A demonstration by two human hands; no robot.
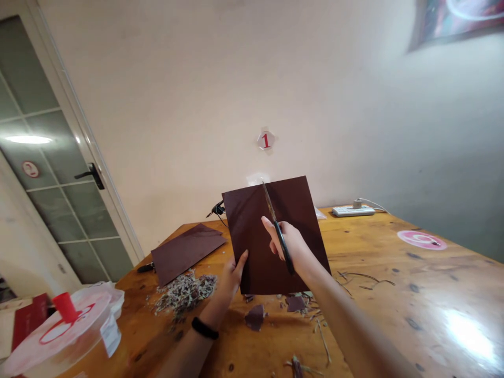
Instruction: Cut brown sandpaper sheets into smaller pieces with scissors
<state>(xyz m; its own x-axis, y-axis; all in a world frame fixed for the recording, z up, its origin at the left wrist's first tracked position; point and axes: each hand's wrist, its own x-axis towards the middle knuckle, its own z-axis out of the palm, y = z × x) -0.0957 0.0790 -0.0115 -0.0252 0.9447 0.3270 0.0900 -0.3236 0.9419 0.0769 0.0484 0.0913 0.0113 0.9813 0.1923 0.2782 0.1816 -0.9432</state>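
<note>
A dark brown rectangular sheet [252, 231], stiff-looking like card, is held upright above the table. My left hand [235, 268] grips its lower left edge, thumb on the near face and the other fingers hidden behind. In front of the sheet my right hand [289, 241] is closed on a pair of scissors [282, 241] with black handles. The blades point up toward the sheet's top edge and look closed or nearly so; whether they touch the sheet I cannot tell. Beneath it lie torn brown scraps [255, 317] on the wood.
More brown sheets [189, 249] lie at the left of the wooden table [366, 325], beside a heap of shreds [185, 294]. A lidded plastic tub [66, 336] with a red cup [65, 308] stands front left. A power strip [353, 211] sits at the back right, thin dry stems [366, 278] nearer.
</note>
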